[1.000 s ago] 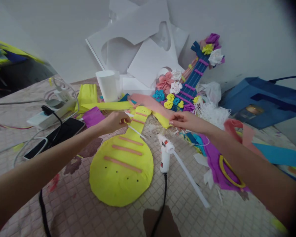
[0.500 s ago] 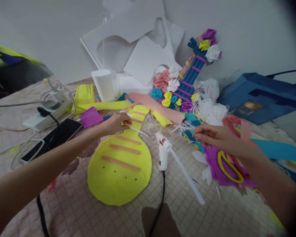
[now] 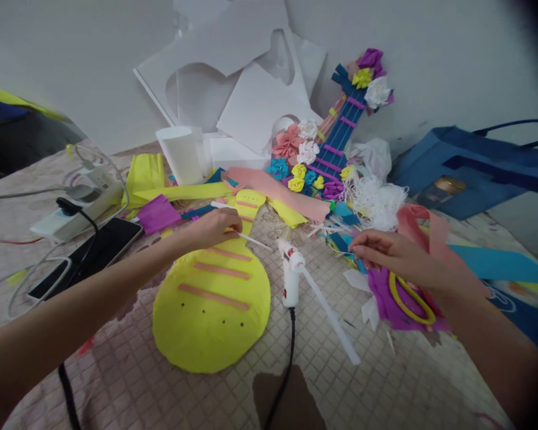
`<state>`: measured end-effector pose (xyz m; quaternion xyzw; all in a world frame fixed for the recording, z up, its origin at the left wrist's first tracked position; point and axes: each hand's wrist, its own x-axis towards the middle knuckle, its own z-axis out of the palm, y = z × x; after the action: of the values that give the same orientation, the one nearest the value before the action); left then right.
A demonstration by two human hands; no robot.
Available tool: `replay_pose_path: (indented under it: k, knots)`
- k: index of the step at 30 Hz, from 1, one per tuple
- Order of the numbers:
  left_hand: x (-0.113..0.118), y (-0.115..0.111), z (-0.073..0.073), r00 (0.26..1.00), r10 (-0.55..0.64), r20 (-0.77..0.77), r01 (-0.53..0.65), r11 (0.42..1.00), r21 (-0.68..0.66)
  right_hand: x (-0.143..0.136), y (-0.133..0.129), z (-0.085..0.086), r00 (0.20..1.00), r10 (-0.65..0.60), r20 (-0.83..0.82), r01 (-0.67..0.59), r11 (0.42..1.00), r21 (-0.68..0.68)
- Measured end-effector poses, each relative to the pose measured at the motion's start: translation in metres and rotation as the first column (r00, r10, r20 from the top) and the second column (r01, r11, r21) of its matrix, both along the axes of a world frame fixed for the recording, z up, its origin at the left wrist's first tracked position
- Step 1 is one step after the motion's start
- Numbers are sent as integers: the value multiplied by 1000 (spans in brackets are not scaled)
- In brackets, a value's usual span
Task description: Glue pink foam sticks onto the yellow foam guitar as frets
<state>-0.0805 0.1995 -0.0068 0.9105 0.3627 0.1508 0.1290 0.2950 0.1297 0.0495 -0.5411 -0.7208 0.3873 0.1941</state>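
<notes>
My left hand (image 3: 217, 228) pinches a thin white stick (image 3: 256, 242) over the neck of a yellow paper-covered guitar shape (image 3: 210, 331). Pink strips cross its body and neck, and small dark dots mark the lower part. Just right of it a white glue gun (image 3: 291, 279) stands with its nozzle upward and a long glue stick (image 3: 334, 319) out of its back. My right hand (image 3: 388, 254) hovers near paper scraps, fingers curled together; whether something small is in them is hidden. Below that hand are yellow-handled scissors (image 3: 410, 303) on purple paper (image 3: 381, 295).
A decorated blue guitar (image 3: 341, 140) leans on the wall by white cut boards (image 3: 255, 113). A paper cup (image 3: 182, 156), white string (image 3: 376, 200) and a blue bag (image 3: 488, 173) stand behind. Left lie a phone (image 3: 89, 254) and power strip (image 3: 78, 212); the glue gun's cord (image 3: 288, 358) runs frontward.
The whole view has shifted slightly, so things sit a little further left. My left hand keeps the white stick above the guitar's neck, and my right hand stays nearly where it was.
</notes>
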Motion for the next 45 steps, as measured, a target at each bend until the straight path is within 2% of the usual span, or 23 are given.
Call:
replay_pose_path:
  k: [7, 12, 17, 21, 24, 26, 29, 33, 36, 38, 42, 45]
  knots:
    - [-19, 5, 7, 998, 57, -3, -57, 998, 31, 4, -4, 4, 999, -18, 37, 17, 1000, 25]
    - [-32, 2, 5, 991, 132, 13, -131, 991, -23, 6, -6, 5, 998, -31, 58, 26, 997, 79]
    - [-38, -5, 5, 980, 194, 32, -192, 980, -52, 9, -7, 3, 990, -110, 83, 92, 976, 198]
    - [-39, -7, 4, 970, 241, 29, -239, 969, -69, 20, 0, -8, 985, -148, 91, 115, 947, 301]
    - [-36, -7, 3, 968, 249, 30, -245, 966, -84, 23, 15, -20, 983, -133, 130, 77, 929, 361]
    - [-32, -7, 4, 968, 248, 37, -244, 966, -83, 18, 28, -28, 965, -117, 234, 7, 905, 425]
    - [-26, -9, 7, 967, 248, 51, -244, 967, -77, 5, 47, -38, 944, -108, 311, -45, 893, 447]
    - [-25, -12, 8, 968, 244, 55, -241, 969, -53, -11, 67, -53, 932, -131, 338, -35, 897, 442]
    - [-28, -14, 7, 967, 247, 56, -244, 969, -46, -15, 75, -59, 947, -132, 292, -3, 908, 419]
    - [-30, -16, 5, 964, 261, 61, -257, 965, -55, -14, 79, -57, 967, -120, 225, 24, 921, 389]
    - [-33, -17, 1, 957, 278, 87, -270, 958, -94, -6, 83, -41, 995, -96, 11, 90, 964, 251]
    - [-33, -15, -2, 956, 277, 101, -266, 958, -109, 0, 81, -30, 981, -104, -163, 125, 985, 119]
